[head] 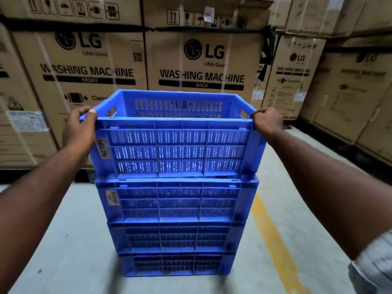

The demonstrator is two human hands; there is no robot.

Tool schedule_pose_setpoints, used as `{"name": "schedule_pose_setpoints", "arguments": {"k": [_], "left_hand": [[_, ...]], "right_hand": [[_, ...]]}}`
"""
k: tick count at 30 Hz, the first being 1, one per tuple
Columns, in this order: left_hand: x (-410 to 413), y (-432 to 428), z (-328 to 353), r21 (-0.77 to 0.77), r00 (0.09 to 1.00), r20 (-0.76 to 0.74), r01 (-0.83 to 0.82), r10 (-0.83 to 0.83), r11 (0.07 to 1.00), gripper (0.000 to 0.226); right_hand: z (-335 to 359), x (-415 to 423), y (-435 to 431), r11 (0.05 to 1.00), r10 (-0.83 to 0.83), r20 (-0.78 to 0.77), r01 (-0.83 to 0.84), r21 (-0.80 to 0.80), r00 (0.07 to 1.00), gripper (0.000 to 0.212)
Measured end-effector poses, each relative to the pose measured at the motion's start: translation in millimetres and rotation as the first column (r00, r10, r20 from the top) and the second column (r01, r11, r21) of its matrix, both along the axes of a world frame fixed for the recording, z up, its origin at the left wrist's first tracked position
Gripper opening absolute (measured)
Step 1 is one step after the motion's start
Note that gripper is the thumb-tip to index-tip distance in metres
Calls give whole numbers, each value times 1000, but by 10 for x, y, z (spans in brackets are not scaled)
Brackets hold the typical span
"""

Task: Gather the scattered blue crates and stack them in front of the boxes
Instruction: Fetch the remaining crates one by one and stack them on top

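Observation:
A stack of blue slotted plastic crates point(176, 228) stands on the concrete floor in front of tall cardboard washing-machine boxes point(199, 66). The top blue crate point(176, 147) sits slightly askew on the three below it. My left hand point(81, 126) grips the crate's left rim near the handle slot. My right hand point(267, 124) grips its right rim. The top crate is empty inside.
Cardboard boxes form a wall across the back and run along the right side point(347, 98). A yellow floor line point(273, 236) passes to the right of the stack. Grey concrete floor point(70, 240) lies on both sides of the crates.

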State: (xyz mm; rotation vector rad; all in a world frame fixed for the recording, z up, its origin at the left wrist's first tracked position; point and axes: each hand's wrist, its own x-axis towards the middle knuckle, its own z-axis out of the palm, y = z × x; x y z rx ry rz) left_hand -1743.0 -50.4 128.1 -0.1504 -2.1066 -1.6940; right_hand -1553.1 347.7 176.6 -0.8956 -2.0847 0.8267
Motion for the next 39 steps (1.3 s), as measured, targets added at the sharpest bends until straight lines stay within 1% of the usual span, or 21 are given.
{"name": "schedule_pose_setpoints", "arguments": {"k": [4, 6, 8, 12, 15, 18, 22, 27, 29, 31, 34, 37, 39], "left_hand": [[-104, 137, 63, 25, 998, 61, 17, -18, 1000, 38], [-173, 179, 127, -5, 992, 113, 56, -55, 998, 38], [-270, 214, 193, 12, 981, 165, 99, -100, 995, 38], [-359, 248, 258, 18, 961, 254, 109, -110, 994, 37], [-309, 215, 253, -19, 964, 242, 119, -111, 993, 37], [-237, 116, 188, -85, 977, 190, 113, -95, 990, 36], [-131, -70, 100, -134, 986, 101, 142, -129, 981, 37], [114, -165, 86, -221, 982, 77, 185, -172, 958, 48], [102, -215, 81, -216, 972, 88, 233, -218, 948, 50], [30, -260, 95, -209, 959, 130, 274, -251, 939, 49], [-98, -275, 108, -182, 952, 163, 286, -258, 941, 45], [-132, -245, 122, -171, 948, 192, 287, -254, 943, 43], [-126, -214, 128, -172, 949, 195, 283, -249, 944, 43]], "right_hand": [[-18, -63, 38, 1000, 3, -40, -5, -29, 999, 36], [-26, -87, 62, 1000, -2, -34, 1, -23, 999, 37], [-39, -113, 80, 1000, 3, -21, -3, -13, 1000, 37], [-74, -173, 77, 999, 31, -29, -32, -22, 999, 33], [-72, -218, 83, 994, 42, -86, -50, -93, 995, 40], [-46, -243, 88, 991, 19, -122, -35, -130, 992, 44], [-66, -204, 78, 986, 0, -141, -23, -162, 990, 34], [-90, -114, 75, 987, -8, -137, -14, -162, 991, 30], [-100, -72, 67, 987, -13, -130, -8, -163, 991, 25], [-116, -13, 44, 989, -32, -138, 12, -148, 990, 21], [-165, 79, 11, 993, -62, -155, 45, -111, 986, 22], [-194, 169, -42, 996, -66, -175, 53, -78, 982, 32], [-220, 236, -81, 997, -31, -190, 16, -81, 981, 43]]}}
